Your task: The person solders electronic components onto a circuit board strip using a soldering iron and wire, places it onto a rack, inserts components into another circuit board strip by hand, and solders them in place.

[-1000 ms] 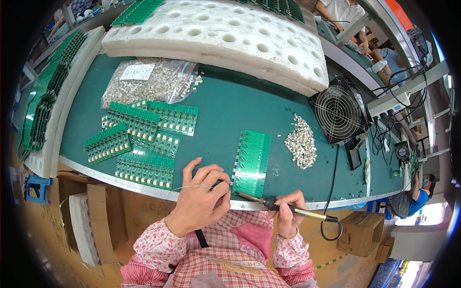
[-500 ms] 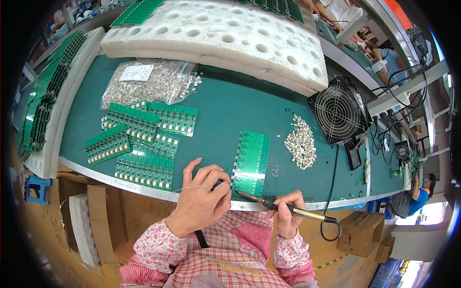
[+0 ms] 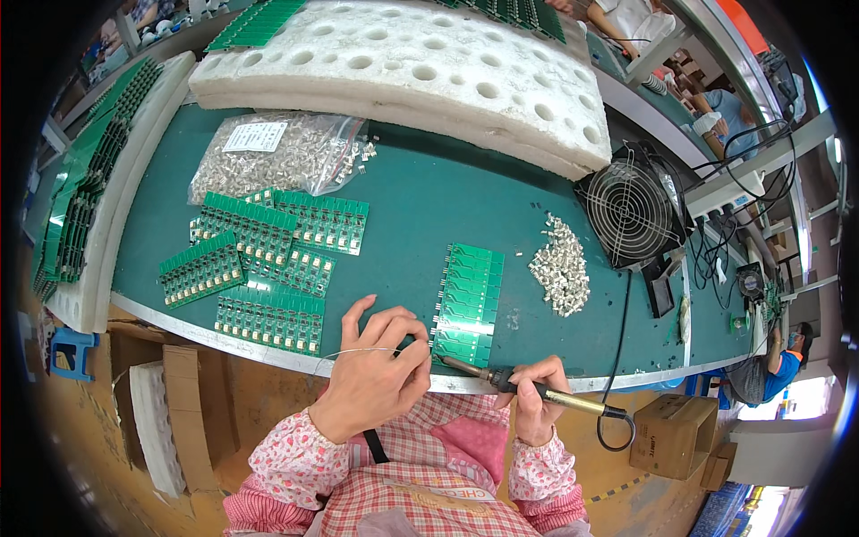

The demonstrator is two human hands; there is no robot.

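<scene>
My right hand (image 3: 537,398) grips a soldering iron (image 3: 573,399) like a pen, its tip pointing left at the lower left corner of a green circuit board (image 3: 469,304). That board lies flat near the bench's front edge, with a row of small metal parts along its left side. Fingers curled, my left hand (image 3: 380,371) is beside the same corner, closed on thin solder wire (image 3: 358,350) that trails out to the left. Something dark green shows between its fingers, partly hidden. Whether tip and wire touch the board is too small to tell.
Finished-looking boards (image 3: 268,316) lie in a loose pile at left, below a plastic bag (image 3: 268,161) of small metal parts. More such parts form a heap (image 3: 560,268) at right, near a black fan (image 3: 626,206). White foam blocks (image 3: 403,72) border the back and left; the iron's cable (image 3: 621,340) crosses the bench.
My hands, the iron and the board stay in nearly the same place. At the far upper right, another person's arm and hand have shifted slightly.
</scene>
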